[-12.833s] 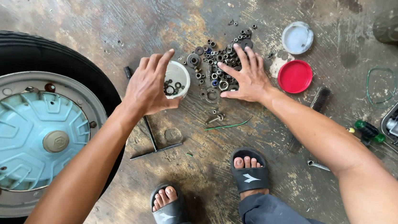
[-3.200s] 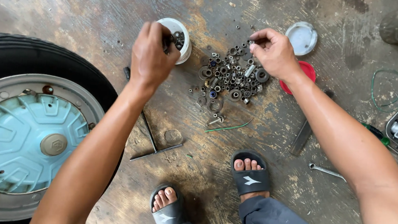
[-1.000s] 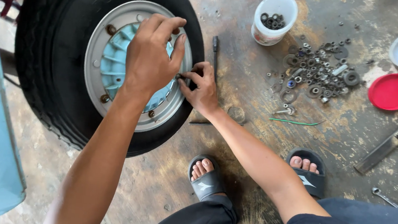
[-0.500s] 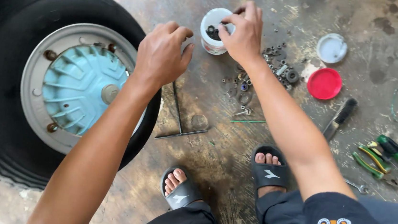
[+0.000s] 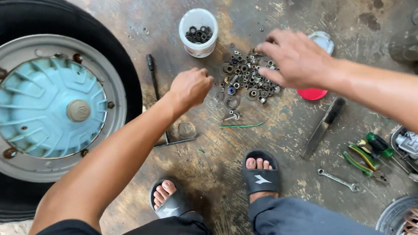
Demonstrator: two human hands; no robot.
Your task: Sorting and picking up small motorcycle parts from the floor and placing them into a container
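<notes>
My right hand (image 5: 295,57) reaches in from the right with its fingers spread, fingertips on a pile of small nuts and washers (image 5: 245,78) on the concrete floor. My left hand (image 5: 191,86) hovers just left of the pile with its fingers curled closed; whether it holds anything I cannot see. A white cup (image 5: 198,31) with dark nuts in it stands behind the pile. At the left lies a big black tyre (image 5: 122,69) with a grey rim and a light blue hub (image 5: 48,108).
A red lid (image 5: 312,94) and a white lid (image 5: 323,40) lie partly under my right hand. A file (image 5: 323,127), green pliers (image 5: 361,158), a small wrench (image 5: 337,179), a green wire (image 5: 243,126) and an L-shaped bar (image 5: 154,80) lie around. My sandalled feet are below.
My right hand has left the white cup and moved onto the pile of nuts. My left hand has come off the wheel rim and now hangs beside the pile.
</notes>
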